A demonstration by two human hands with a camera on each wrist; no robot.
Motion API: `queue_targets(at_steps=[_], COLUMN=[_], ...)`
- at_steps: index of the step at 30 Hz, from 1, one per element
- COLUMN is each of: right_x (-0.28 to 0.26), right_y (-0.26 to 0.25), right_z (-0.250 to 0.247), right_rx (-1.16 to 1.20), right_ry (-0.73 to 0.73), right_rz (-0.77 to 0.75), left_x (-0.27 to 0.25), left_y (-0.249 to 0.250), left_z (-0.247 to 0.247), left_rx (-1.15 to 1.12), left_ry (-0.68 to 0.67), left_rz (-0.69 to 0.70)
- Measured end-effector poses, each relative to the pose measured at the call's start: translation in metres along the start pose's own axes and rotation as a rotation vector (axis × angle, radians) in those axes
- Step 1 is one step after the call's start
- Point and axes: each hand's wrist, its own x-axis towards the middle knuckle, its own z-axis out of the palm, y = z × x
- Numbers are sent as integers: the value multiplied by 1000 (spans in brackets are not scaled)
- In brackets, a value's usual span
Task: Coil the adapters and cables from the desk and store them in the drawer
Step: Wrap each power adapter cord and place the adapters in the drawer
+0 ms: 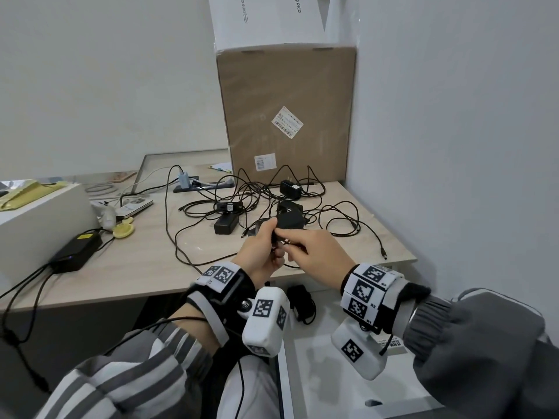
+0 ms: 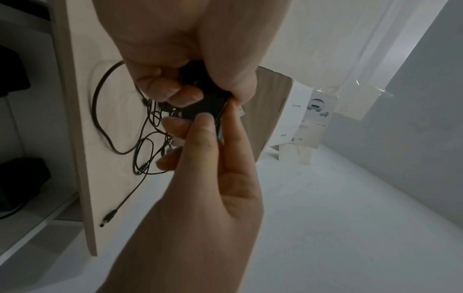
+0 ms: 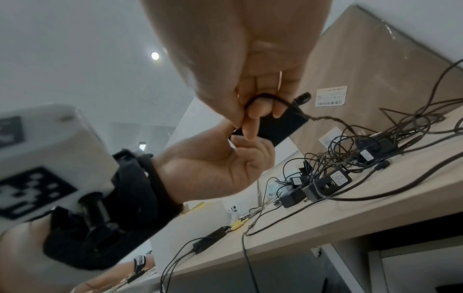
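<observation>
**Three cameras, one pair of hands**

My head camera looks forward and down from above the table (image 1: 145, 267), taking in both hands, the tangle of cables (image 1: 272, 195) and the cardboard box (image 1: 287, 110) against the wall. My left wrist camera sits very near the left hand (image 2: 180, 198) and looks along it, the table edge turned on its side. My right wrist camera looks up from below the right hand (image 3: 250, 69) across the table. All three share the two hands meeting on the black adapter (image 1: 289, 220), plus the box.
</observation>
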Motion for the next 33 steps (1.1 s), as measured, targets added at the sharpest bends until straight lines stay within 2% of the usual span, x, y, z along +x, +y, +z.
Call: queue_targets(at_steps=[5, 9, 13, 17, 22, 25, 28, 33], right_x=[-8, -9, -10, -13, -17, -17, -16, -13], right_y=[4, 9, 14, 16, 11, 14, 19, 20], right_z=[4, 3, 2, 6, 13, 16, 17, 2], right_rx=[171, 284, 293, 358, 272, 178, 137, 115], right_ry=[106, 71, 27, 18, 1, -19, -31, -7], right_rz=[51, 136, 170, 177, 114, 107, 127, 130], left_x=[-1, -9, -15, -17, -14, -12, -14, -18], left_y=[10, 19, 22, 22, 19, 16, 15, 14], left_z=[0, 6, 9, 8, 7, 7, 7, 4], left_rx=[-118, -221, -154, -102, -235, -287, -221, -123], left_ry=[30, 38, 9, 39, 70, 36, 6, 37], left_rz=[31, 37, 20, -17, -33, -25, 0, 0])
